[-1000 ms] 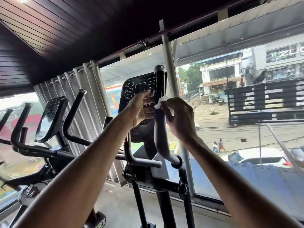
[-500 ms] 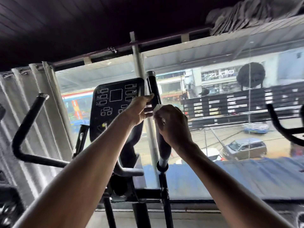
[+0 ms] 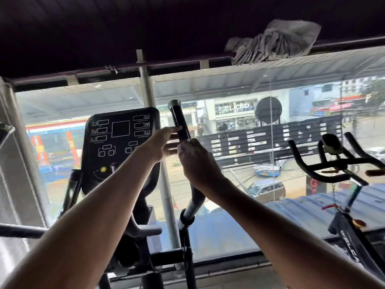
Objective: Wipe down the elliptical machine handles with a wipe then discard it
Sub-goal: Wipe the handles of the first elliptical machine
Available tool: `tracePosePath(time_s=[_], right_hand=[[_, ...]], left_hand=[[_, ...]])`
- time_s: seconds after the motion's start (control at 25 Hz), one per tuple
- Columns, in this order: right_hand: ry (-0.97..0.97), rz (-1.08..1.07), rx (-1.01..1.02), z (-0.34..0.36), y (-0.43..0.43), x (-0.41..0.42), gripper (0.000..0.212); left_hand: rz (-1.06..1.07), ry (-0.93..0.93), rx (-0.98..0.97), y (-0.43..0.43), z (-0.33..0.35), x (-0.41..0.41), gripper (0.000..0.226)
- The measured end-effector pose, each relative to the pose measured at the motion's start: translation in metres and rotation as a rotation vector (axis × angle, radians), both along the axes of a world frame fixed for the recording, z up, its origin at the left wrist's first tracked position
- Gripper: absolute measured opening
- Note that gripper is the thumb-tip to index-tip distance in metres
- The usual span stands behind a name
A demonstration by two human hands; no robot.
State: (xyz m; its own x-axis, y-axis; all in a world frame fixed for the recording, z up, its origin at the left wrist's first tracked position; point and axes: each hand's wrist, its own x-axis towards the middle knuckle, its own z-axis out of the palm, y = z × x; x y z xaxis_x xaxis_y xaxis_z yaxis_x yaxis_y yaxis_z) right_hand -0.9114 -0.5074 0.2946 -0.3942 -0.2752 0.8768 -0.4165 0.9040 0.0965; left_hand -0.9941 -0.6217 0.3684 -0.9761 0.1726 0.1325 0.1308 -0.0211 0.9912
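A grey cloth [image 3: 275, 41] lies bunched on the curtain rod [image 3: 177, 62]; an exercise bike [image 3: 333, 142] stands at the right by the window; outside, a silver car [image 3: 265, 189] sits on the street; a pleated curtain [image 3: 12, 163] hangs at the left.

A narrow strip of grey floor [image 3: 237, 278] shows along the foot of the gym's street-facing window [image 3: 218, 90]. The black elliptical machine [image 3: 133, 236] rises from it at centre, its frame climbing to a dark console [image 3: 120, 138], though its feet are cut off at the lower edge. Well apart to the right stands an exercise bike [image 3: 352, 232], its black handlebars [image 3: 312, 163] against the glass and its base likewise out of sight.
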Motion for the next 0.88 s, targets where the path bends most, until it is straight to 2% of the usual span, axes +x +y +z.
tracePosePath(time_s=[0.12, 0.28, 0.36, 0.44, 0.52, 0.6, 0.76, 0.88], right_hand=[[0.031, 0.005, 0.255, -0.007, 0.013, -0.001, 0.036], [-0.030, -0.045, 0.152, 0.007, -0.006, -0.008, 0.037], [-0.074, -0.016, 0.276, 0.004, -0.011, -0.012, 0.032], [-0.059, -0.061, 0.448, 0.002, -0.002, -0.012, 0.017], [-0.032, -0.109, 0.462, -0.005, 0.005, -0.006, 0.013], [0.020, -0.025, 0.276, -0.023, 0.012, 0.009, 0.013], [0.099, 0.082, -0.340, -0.059, 0.020, 0.035, 0.009], [-0.033, 0.067, -0.667, -0.063, 0.022, 0.021, 0.012]], left_hand=[[-0.035, -0.001, 0.025, -0.004, -0.002, -0.001, 0.012], [-0.053, -0.022, 0.079, -0.004, -0.004, 0.000, 0.011], [-0.071, -0.023, 0.104, -0.007, -0.006, -0.003, 0.011], [-0.091, -0.015, 0.133, -0.006, -0.010, -0.006, 0.014], [-0.102, -0.005, 0.154, -0.006, -0.014, -0.009, 0.015], [-0.119, 0.007, 0.172, -0.005, -0.016, -0.012, 0.015], [-0.119, 0.022, 0.203, -0.005, -0.018, -0.016, 0.015], [-0.112, 0.029, 0.210, -0.003, -0.019, -0.014, 0.016]])
